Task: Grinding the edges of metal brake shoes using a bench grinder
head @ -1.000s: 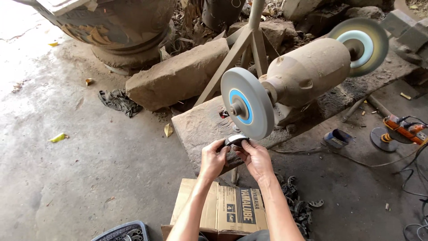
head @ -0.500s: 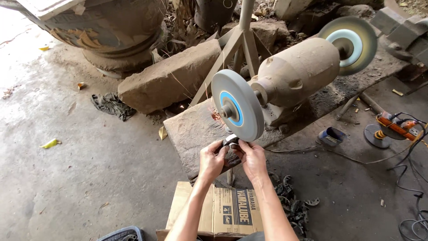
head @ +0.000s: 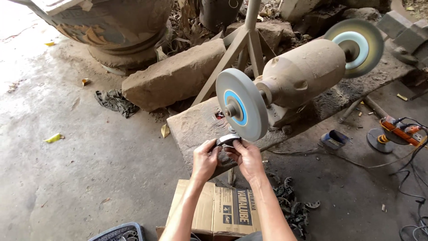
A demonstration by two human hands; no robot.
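Small curved grey metal piece (head: 227,140) sits just below the rim of the near grey grinding wheel with blue centre (head: 241,104); contact cannot be judged. Left hand (head: 205,159) and right hand (head: 248,157) both clamp on the piece from either side. Dusty tan motor body (head: 303,72) rests on the stone-slab counter (head: 196,127). Brown cardboard box (head: 218,209) lies under the forearms.
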